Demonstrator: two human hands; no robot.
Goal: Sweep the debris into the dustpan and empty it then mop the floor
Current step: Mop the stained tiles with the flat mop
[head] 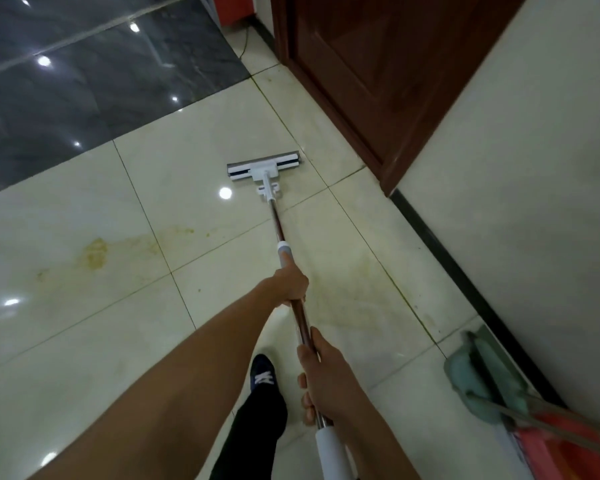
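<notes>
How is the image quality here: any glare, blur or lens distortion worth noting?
Head view: ceiling-light glare spots dot the glossy floor and dark tiles; wide-angle bending curves the wall; the broom at the edge looks soft; the mop head is fairly sharp.

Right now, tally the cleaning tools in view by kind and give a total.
Flat mop, gripped by left hand and right hand: 1
Green broom by the wall: 1
Red dustpan beside it: 1
Total: 3

Mop (264, 168) ahead; door (378, 74) right, behind it.
</notes>
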